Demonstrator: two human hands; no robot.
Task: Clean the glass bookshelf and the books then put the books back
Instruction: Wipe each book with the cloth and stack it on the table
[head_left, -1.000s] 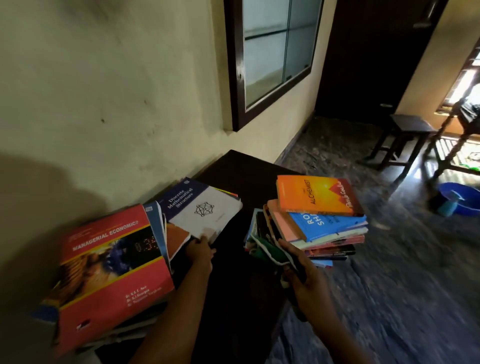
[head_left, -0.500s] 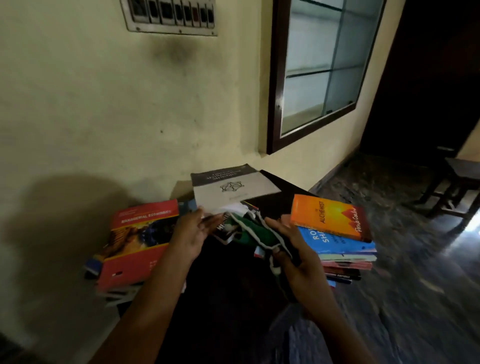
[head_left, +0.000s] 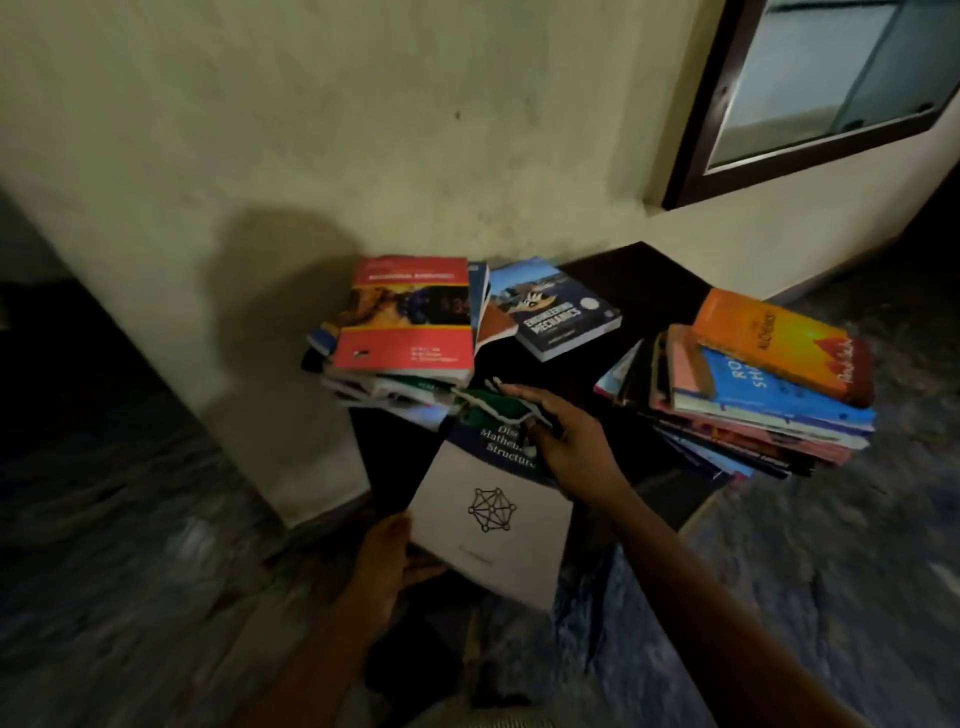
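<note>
My left hand (head_left: 387, 558) grips the near left corner of a white and dark blue book (head_left: 493, 512) with a network emblem, held above the dark table (head_left: 639, 280). My right hand (head_left: 563, 439) holds a green and white cloth (head_left: 491, 408) against the top of that book's cover. A stack of books with a red cover on top (head_left: 405, 322) lies at the table's left, a blue "Engineering Mechanics" book (head_left: 558, 309) sits behind, and a second stack with an orange book on top (head_left: 769, 384) is at the right. The glass bookshelf (head_left: 826, 88) hangs on the wall at upper right.
The cream wall (head_left: 363, 130) runs behind the table. Dark patterned floor (head_left: 831, 571) surrounds the table on the near and right sides. The right stack overhangs the table's edge.
My left hand has lifted the white and blue book off the left stack and brought it toward me. My right hand with the cloth moved onto its cover. The blue mechanics book is now uncovered.
</note>
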